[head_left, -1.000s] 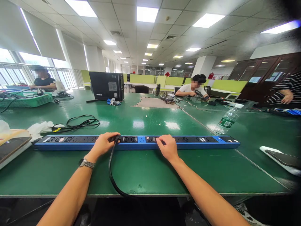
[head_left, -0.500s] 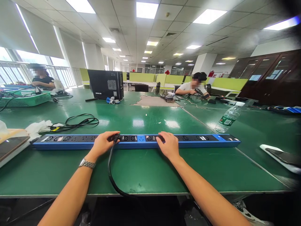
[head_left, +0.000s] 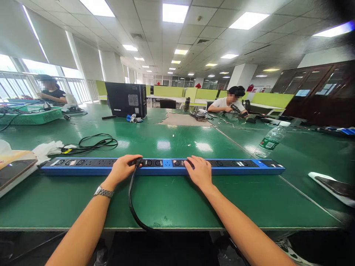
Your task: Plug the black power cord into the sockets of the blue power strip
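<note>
A long blue power strip [head_left: 172, 171] with a black socket face lies across the green table. My left hand [head_left: 124, 168], with a metal watch at its wrist, is closed round a black plug [head_left: 138, 162] at the strip's sockets. How far the plug sits in the socket, I cannot tell. From it a thick black cable [head_left: 130, 194] curves down over the table's near edge. Right of the middle, my right hand [head_left: 199, 170] grips the strip, thumb on the near side and fingers over the top, covering some sockets.
Behind the strip lies a coiled black cord [head_left: 97, 142]. A tilted water bottle [head_left: 270, 140] and a phone [head_left: 332, 186] are on the right; a box-like item [head_left: 16, 170] is at left. Farther back are a computer case [head_left: 126, 99], a green basket [head_left: 41, 115] and two people.
The whole view has shifted very slightly. Both hands keep the same hold on the plug and the strip.
</note>
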The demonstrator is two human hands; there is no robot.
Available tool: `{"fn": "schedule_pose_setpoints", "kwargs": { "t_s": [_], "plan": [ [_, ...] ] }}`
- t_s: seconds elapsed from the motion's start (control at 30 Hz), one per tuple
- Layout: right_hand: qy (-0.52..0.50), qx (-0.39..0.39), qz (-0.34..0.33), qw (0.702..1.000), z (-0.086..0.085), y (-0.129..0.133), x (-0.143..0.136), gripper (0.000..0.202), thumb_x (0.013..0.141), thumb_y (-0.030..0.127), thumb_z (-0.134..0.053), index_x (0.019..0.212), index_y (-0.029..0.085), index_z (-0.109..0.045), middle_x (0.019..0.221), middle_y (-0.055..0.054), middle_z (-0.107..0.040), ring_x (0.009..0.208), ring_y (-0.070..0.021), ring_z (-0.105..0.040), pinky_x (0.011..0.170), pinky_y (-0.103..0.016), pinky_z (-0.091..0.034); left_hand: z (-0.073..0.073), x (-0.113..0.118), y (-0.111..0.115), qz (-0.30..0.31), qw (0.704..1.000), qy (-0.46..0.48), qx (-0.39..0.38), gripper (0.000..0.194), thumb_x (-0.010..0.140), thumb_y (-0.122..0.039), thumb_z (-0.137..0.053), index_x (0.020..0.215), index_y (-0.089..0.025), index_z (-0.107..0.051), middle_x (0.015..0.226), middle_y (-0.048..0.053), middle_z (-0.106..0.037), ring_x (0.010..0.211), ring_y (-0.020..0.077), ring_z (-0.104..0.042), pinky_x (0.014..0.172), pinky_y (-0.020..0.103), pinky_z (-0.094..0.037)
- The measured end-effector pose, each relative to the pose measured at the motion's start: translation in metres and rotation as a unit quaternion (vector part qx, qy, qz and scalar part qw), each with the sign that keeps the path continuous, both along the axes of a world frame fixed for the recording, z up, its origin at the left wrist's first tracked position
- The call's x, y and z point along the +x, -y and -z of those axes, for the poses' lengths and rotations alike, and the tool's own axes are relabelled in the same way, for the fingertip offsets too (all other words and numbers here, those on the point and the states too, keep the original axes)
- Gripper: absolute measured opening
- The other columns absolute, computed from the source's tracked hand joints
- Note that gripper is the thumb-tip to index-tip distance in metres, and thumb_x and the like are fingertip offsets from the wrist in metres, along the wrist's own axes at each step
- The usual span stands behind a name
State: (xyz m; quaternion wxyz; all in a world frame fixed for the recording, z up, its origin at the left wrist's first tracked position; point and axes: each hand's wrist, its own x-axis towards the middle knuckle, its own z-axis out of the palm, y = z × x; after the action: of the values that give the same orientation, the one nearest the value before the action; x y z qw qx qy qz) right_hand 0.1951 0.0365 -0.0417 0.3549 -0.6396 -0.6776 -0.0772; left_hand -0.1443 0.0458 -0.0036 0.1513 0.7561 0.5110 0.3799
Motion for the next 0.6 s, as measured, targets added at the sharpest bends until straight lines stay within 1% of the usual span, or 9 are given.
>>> {"fn": "schedule_pose_setpoints", "kwargs": {
  "t_s": [0.13, 0.33, 0.4, 0.47, 0.53, 0.6],
  "plan": [
    [-0.003, -0.030, 0.009, 1.000, -0.005, 0.004, -0.002, 0.038, 0.095, 0.046, -0.045, 0.110, 0.024, -0.072, 0.127, -0.007, -0.066, 0.122, -0.0236, -0.052, 0.104, -0.043, -0.028, 0.000, 0.001, 0.000, 0.003, 1.000, 0.012, -0.008, 0.045, 0.075, -0.051, -0.067, 0.109, -0.022, -0.073, 0.111, 0.006, -0.074, 0.104, 0.0261, -0.067, 0.098, 0.039, -0.050],
    [-0.003, -0.027, 0.010, 1.000, -0.005, 0.004, -0.003, 0.038, 0.095, 0.046, -0.044, 0.109, 0.024, -0.072, 0.126, -0.006, -0.067, 0.121, -0.0232, -0.052, 0.104, -0.042, -0.028, -0.001, 0.001, 0.001, 0.006, 0.999, 0.035, -0.032, 0.046, 0.074, -0.051, -0.069, 0.107, -0.021, -0.074, 0.109, 0.007, -0.075, 0.104, 0.0276, -0.068, 0.099, 0.041, -0.050],
    [-0.004, -0.025, 0.011, 1.000, -0.005, 0.003, -0.003, 0.038, 0.095, 0.047, -0.044, 0.109, 0.025, -0.072, 0.125, -0.006, -0.067, 0.121, -0.0232, -0.052, 0.104, -0.042, -0.027, -0.002, -0.001, 0.001, 0.005, 0.997, 0.064, -0.030, 0.048, 0.074, -0.052, -0.069, 0.108, -0.019, -0.073, 0.108, 0.007, -0.075, 0.103, 0.0273, -0.068, 0.099, 0.040, -0.050],
    [-0.004, -0.027, 0.011, 1.000, -0.005, 0.003, -0.003, 0.038, 0.096, 0.047, -0.043, 0.109, 0.024, -0.072, 0.125, -0.006, -0.067, 0.121, -0.0231, -0.052, 0.104, -0.042, -0.027, -0.003, -0.001, 0.001, -0.006, 0.994, 0.105, -0.010, 0.052, 0.073, -0.053, -0.070, 0.110, -0.017, -0.072, 0.107, 0.007, -0.075, 0.103, 0.0269, -0.068, 0.100, 0.040, -0.049],
    [-0.004, -0.029, 0.011, 1.000, -0.005, 0.003, -0.003, 0.038, 0.096, 0.047, -0.043, 0.109, 0.024, -0.072, 0.125, -0.006, -0.067, 0.121, -0.0230, -0.052, 0.103, -0.042, -0.027, -0.005, 0.005, 0.002, -0.016, 0.991, 0.136, 0.016, 0.055, 0.072, -0.054, -0.071, 0.110, -0.015, -0.072, 0.107, 0.008, -0.075, 0.102, 0.0267, -0.068, 0.100, 0.039, -0.050],
    [-0.004, -0.030, 0.014, 0.999, -0.005, 0.003, -0.004, 0.039, 0.096, 0.047, -0.043, 0.108, 0.024, -0.072, 0.125, -0.006, -0.067, 0.120, -0.0233, -0.053, 0.103, -0.042, -0.027, -0.007, 0.019, 0.003, -0.006, 0.988, 0.151, 0.034, 0.055, 0.072, -0.054, -0.072, 0.110, -0.015, -0.071, 0.105, 0.008, -0.075, 0.100, 0.0259, -0.068, 0.096, 0.037, -0.052]
  ]
}}
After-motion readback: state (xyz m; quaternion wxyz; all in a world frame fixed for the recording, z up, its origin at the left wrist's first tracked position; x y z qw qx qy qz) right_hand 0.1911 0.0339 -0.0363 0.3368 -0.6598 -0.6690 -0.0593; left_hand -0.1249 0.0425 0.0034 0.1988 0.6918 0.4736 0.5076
